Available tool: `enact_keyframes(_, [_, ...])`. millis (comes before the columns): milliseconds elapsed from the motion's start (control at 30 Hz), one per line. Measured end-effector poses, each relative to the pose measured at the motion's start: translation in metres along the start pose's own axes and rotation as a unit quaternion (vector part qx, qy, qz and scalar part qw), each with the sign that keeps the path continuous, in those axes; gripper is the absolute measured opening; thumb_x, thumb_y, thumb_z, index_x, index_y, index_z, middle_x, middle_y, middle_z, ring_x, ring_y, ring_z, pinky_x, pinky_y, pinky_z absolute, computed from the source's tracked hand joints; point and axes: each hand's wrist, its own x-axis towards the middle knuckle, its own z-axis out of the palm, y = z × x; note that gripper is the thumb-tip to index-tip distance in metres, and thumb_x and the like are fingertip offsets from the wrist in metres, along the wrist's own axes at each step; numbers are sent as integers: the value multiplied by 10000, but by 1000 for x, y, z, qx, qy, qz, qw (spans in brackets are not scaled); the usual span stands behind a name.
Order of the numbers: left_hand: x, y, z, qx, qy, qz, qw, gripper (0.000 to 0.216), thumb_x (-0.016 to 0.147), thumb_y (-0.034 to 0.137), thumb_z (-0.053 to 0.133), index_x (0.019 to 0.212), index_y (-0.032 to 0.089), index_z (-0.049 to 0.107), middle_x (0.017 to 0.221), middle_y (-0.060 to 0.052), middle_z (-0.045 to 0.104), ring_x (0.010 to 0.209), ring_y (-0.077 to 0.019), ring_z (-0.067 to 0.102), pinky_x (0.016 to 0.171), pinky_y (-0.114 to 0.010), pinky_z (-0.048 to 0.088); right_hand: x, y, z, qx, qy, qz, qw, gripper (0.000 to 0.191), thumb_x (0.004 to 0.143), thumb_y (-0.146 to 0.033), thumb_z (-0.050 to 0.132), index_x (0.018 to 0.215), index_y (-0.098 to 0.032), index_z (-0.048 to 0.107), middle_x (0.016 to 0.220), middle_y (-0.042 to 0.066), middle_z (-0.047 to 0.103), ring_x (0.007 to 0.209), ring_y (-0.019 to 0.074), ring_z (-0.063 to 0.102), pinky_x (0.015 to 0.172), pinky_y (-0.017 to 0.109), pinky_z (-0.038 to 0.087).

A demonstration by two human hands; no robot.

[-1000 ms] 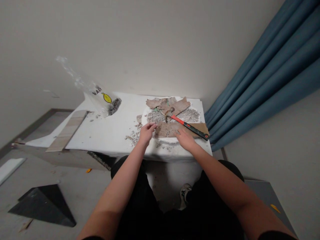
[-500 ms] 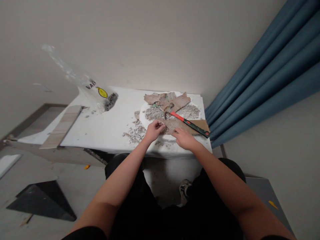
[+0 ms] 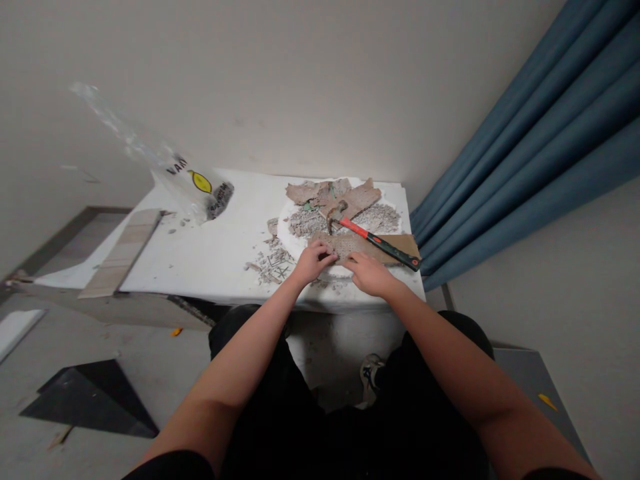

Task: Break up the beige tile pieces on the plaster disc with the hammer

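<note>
Apparently, from the head camera, the step in hand is fingering the near edge of a brown strip [image 3: 353, 248], which lies just ahead of the hands on a round white slab [image 3: 296, 244]. The left hand [image 3: 311, 263] curls thumb and fingers at the strip's left end; whether anything is pinched there, I cannot tell. The right hand [image 3: 371, 273] rests close-fingered against its near edge, grip unclear. Beyond both hands lie grey rubble [image 3: 379, 219] and torn pieces [image 3: 311, 193]; a hammer [image 3: 379, 244] slants across the strip, its handle ahead of the right hand. The next move probably calls for steadying the strip without disturbing that hammer.
</note>
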Motion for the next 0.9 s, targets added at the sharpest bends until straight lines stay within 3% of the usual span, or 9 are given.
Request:
enact_keyframes(267, [1, -9, 6, -19, 12, 10, 1000, 223, 846, 395, 670, 732, 203, 680, 1014, -63, 665, 1006, -219, 625, 961, -411, 498, -1, -1, -3, 6, -10, 5, 1000, 443, 898, -91, 523, 1325, -173, 608, 1302, 136, 550, 1200, 250, 495, 1021, 402, 413])
enact_keyframes(633, [0, -11, 8, -13, 14, 24, 1000, 208, 862, 371, 668, 744, 200, 674, 988, -62, 665, 1010, -215, 636, 945, -394, 508, -1, 2, -6, 11, 12, -3, 1000, 468, 894, -106, 508, 1346, -185, 602, 1306, 131, 561, 1191, 258, 508, 1022, 384, 415])
enact_keyframes(700, [0, -11, 9, -9, 16, 27, 999, 204, 870, 370, 660, 758, 200, 677, 982, -63, 664, 1003, -213, 639, 932, -390, 511, -3, 11, -11, 11, 63, 44, 997, 472, 918, -136, 498, 1384, -180, 563, 1319, 141, 553, 1209, 266, 498, 1030, 385, 408])
enact_keyframes(767, [-1, -12, 10, -5, 21, 33, 999, 201, 876, 365, 655, 764, 200, 677, 978, -64, 664, 997, -212, 641, 918, -386, 513, -6, 24, -15, -12, 118, 155, 981, 477, 954, -208, 494, 1427, -145, 505, 1316, 178, 545, 1215, 301, 492, 1013, 410, 416])
enact_keyframes(833, [-2, -12, 11, -2, 25, 41, 999, 199, 878, 357, 654, 761, 198, 673, 976, -66, 665, 987, -210, 644, 906, -382, 513, -9, 37, -16, -47, 103, 257, 960, 507, 972, -320, 519, 1431, -108, 485, 1301, 219, 544, 1202, 350, 497, 970, 452, 435])
enact_keyframes(900, [-2, -12, 11, 3, 25, 46, 999, 200, 882, 355, 652, 759, 198, 671, 976, -66, 665, 977, -207, 646, 902, -379, 514, -9, 46, -13, -70, 64, 298, 950, 481, 980, -365, 522, 1378, -96, 520, 1283, 228, 557, 1200, 361, 504, 951, 456, 442])
